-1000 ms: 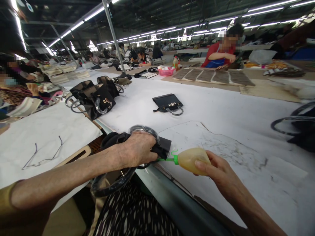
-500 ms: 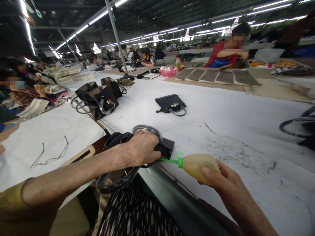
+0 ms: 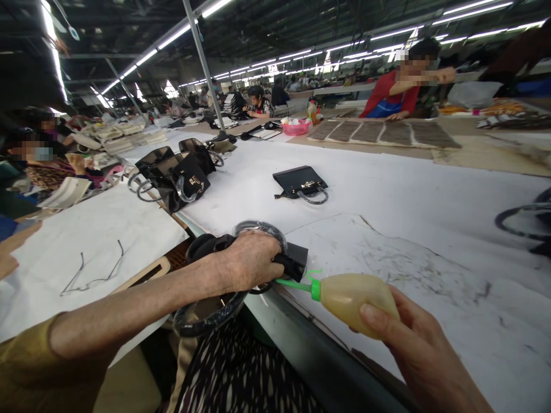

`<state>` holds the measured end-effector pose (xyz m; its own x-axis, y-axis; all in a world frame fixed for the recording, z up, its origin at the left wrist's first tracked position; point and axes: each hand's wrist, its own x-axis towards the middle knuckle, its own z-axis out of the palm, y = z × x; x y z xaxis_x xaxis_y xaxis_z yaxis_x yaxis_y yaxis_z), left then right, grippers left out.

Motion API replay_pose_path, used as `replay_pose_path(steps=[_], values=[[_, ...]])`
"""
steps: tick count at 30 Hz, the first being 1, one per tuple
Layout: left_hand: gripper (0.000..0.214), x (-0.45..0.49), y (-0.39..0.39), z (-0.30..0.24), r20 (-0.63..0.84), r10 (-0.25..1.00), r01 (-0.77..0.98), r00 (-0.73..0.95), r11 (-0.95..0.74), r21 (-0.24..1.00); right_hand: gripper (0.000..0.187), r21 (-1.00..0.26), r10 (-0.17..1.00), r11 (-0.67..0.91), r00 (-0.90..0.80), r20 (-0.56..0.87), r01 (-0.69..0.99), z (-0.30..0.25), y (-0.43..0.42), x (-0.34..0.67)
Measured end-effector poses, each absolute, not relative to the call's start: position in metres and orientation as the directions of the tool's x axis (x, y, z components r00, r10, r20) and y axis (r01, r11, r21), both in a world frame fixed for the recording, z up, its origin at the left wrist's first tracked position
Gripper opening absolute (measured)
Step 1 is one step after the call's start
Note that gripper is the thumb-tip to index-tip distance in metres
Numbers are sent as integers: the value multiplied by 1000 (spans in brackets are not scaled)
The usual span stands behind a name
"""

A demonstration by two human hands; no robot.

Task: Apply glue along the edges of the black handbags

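My left hand (image 3: 256, 259) is closed on a black handbag (image 3: 297, 257) at the table's front edge. The bag's round handles, wrapped in clear plastic, show above and below that hand. In my right hand (image 3: 400, 321) is a pale yellow squeeze bottle (image 3: 355, 292) with a green cap and a long green nozzle. The nozzle points left, and its tip is at the bag beneath my left fingers, where I cannot see it exactly. Farther back on the white table lies another black handbag (image 3: 300, 182) with gold hardware.
Several black bags (image 3: 176, 175) stand at the left edge of the white table (image 3: 387, 189). Glasses (image 3: 94, 281) lie on the left table. A pink basket (image 3: 296, 127) and striped brown panels (image 3: 383, 132) are behind. A co-worker in red (image 3: 394, 94) sits across; black handles (image 3: 523, 221) are at right.
My right hand and the bottle have shifted slightly right and down. My left hand keeps its hold on the bag. The co-worker across has moved an arm.
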<state>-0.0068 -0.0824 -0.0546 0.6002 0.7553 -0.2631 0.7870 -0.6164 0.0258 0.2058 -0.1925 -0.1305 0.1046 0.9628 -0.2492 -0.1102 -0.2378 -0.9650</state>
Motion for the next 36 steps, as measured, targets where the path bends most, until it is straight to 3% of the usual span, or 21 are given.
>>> replay_pose_path(steps=[7,12,18,27,36], values=[[26,-6,-83,-52,-268,764,795,587,-606,15,40,-967,962,-237,115,-246,-91,-126,-194,204],[23,-7,-84,-52,-269,764,801,587,-596,54,35,-969,950,-247,204,-238,20,-125,-197,200],[20,-5,-90,-52,-268,799,839,538,-538,81,34,-968,966,-215,171,-193,126,-138,-193,203],[42,-11,-84,-60,-278,785,826,554,-560,65,42,-953,942,-276,162,-293,-122,-134,-200,196],[46,-8,-79,-61,-245,794,823,557,-567,32,41,-853,911,-318,117,-396,-414,-147,-205,184]])
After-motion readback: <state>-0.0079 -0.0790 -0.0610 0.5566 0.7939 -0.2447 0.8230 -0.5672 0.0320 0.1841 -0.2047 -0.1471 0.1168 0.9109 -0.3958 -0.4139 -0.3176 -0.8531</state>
